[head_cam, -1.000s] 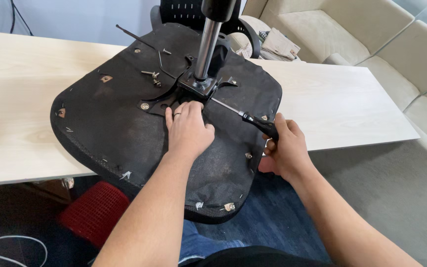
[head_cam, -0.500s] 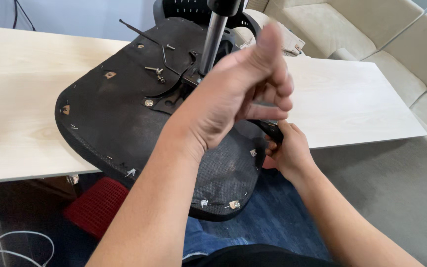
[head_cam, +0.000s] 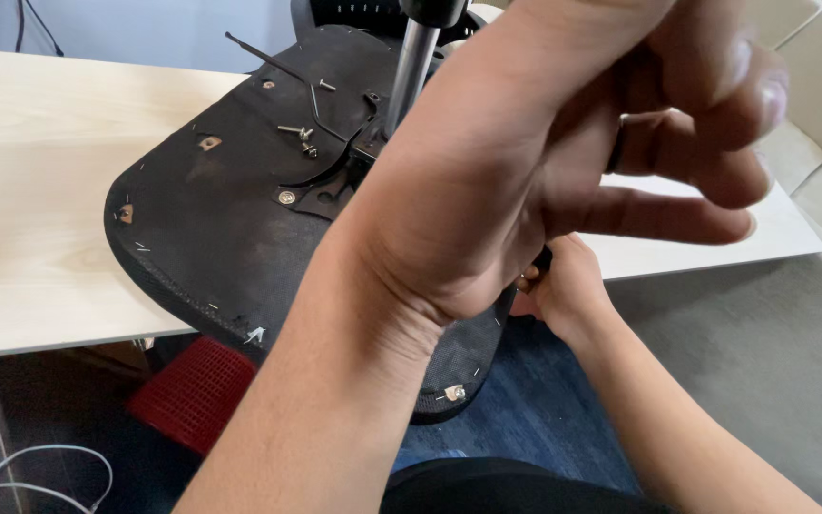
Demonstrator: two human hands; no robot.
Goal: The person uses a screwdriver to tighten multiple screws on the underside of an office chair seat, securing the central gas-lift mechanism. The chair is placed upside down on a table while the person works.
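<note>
My left hand (head_cam: 563, 162) hangs loosely curled, empty, above the upturned black fabric chair seat (head_cam: 240, 209) on the pale wooden table (head_cam: 40, 190); right hand (head_cam: 568, 290) grips a black tool handle at the seat's right edge.

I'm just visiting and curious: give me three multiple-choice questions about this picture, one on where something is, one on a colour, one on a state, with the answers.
1. Where does the upturned chair seat lie?
A. on the light wooden table
B. on the sofa
C. on the floor

2. What colour is the basket under the table?
A. blue
B. red
C. yellow

3. How is the left hand placed?
A. flat on the seat
B. raised close to the camera, holding nothing
C. gripping the metal post

Answers:
1 A, the seat rests on the tabletop, its edge overhanging.
2 B, its mesh is red.
3 B, it fills the view above the seat, fingers loosely curled, while the right hand stays low at the seat's edge.
</note>
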